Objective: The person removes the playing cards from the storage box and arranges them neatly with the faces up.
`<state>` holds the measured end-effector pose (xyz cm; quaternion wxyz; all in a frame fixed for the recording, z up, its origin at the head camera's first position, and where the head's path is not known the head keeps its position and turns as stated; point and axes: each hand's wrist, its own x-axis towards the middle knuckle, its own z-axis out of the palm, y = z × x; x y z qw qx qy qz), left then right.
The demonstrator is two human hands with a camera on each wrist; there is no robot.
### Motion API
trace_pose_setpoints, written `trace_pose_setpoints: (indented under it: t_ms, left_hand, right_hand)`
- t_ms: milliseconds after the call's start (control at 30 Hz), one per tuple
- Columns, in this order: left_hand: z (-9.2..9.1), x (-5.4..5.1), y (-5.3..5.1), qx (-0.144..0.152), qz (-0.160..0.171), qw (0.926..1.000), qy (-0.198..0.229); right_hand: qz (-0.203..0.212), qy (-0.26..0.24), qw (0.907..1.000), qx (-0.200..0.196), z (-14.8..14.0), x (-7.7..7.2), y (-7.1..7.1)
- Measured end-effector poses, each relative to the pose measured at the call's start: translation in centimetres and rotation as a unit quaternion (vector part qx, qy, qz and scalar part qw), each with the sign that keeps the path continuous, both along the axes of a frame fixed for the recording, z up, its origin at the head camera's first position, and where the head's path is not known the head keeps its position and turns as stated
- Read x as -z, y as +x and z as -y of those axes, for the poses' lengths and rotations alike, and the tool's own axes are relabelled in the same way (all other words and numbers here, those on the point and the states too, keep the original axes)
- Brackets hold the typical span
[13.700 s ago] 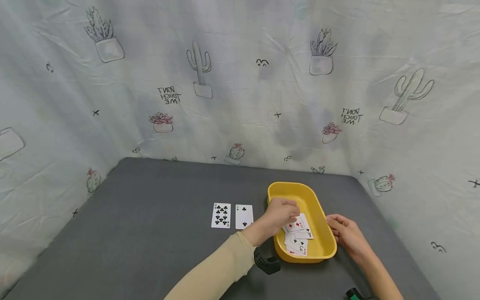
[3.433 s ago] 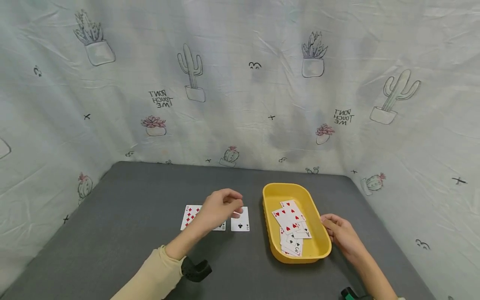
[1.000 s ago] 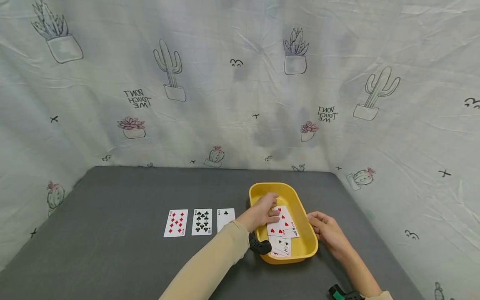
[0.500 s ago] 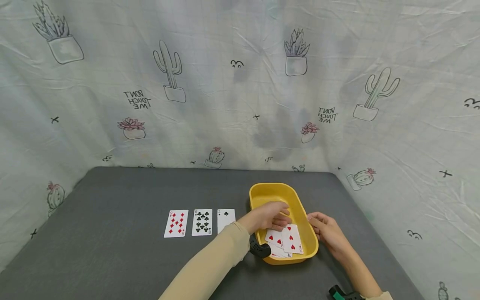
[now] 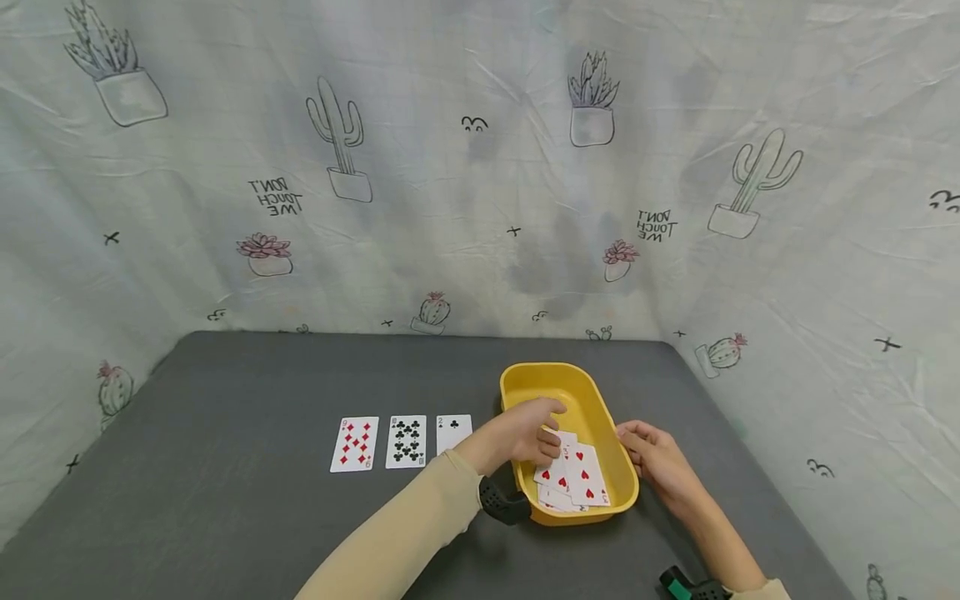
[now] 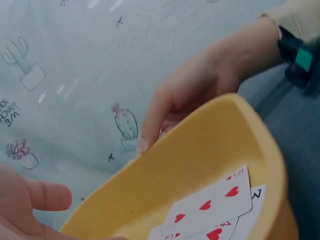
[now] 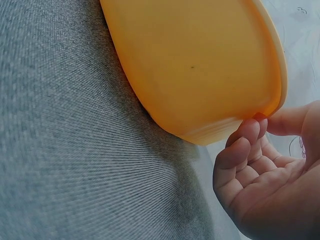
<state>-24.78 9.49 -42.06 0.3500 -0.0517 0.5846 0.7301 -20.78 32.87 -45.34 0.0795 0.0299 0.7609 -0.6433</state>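
Note:
My left hand point(image 5: 534, 431) reaches into the yellow plastic tray point(image 5: 597, 408), its thumb and fingers apart over the playing cards there. In the left wrist view the thumb point(image 6: 50, 196) pinches nothing. Several face-up cards overlap in the tray, a three of hearts point(image 6: 207, 204) on top. My right hand point(image 5: 660, 460) pinches the tray's right rim between thumb and fingertips, clearly seen in the right wrist view. Left of the tray lie a nine of diamonds point(image 5: 355, 444), a ten of clubs point(image 5: 406, 442) and a two of clubs point(image 5: 452, 431), partly hidden by my left arm.
The cards and tray rest on a dark grey tabletop point(image 5: 247, 517). A pale curtain point(image 5: 420, 167) with cactus drawings hangs behind and beside it. Each wrist wears a black band point(image 5: 504, 502).
Since the oldest frame, the nine of diamonds has come onto the table left of the ten. Within the last second, cards in the tray have shifted under my left hand. My right hand stays put.

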Motion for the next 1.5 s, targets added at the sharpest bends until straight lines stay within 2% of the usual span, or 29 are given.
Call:
trace_pose_setpoints:
  t_ms: [100, 267, 533, 767, 933, 1333, 1500]
  left_hand:
    - [0.4, -0.4, 0.6, 0.02, 0.032, 0.9993, 0.006]
    - [0.5, -0.7, 1.3, 0.035, 0.041, 0.9984, 0.018]
    - [-0.2, 0.0, 1.5, 0.01, 0.051, 0.9984, 0.021]
    - [-0.8, 0.8, 1.3, -0.006, 0.059, 0.9977, 0.032]
    - [-1.0, 0.9, 1.4, -0.011, 0.075, 0.9961, 0.045]
    - [-1.0, 0.8, 1.7, 0.0, 0.07, 0.9959, 0.058]
    - [-1.0, 0.7, 1.7, 0.005, 0.041, 0.9972, 0.062]
  right_hand:
    - [0.006, 0.0, 1.0, -0.001, 0.0, 0.0, 0.0]
    - [-0.003, 0.002, 1.0, 0.001, 0.1, 0.0, 0.0]
    - [0.003, 0.004, 1.0, 0.007, 0.1, 0.1, 0.0]
    - [0.006, 0.013, 0.9998, 0.011, 0.0, -0.1, 0.0]
    - [0.008, 0.016, 0.9997, 0.014, 0.1, -0.1, 0.0]
    - [0.01, 0.015, 0.9998, 0.012, 0.1, -0.2, 0.2]
    - [0.009, 0.017, 0.9998, 0.011, 0.1, -0.3, 0.1]
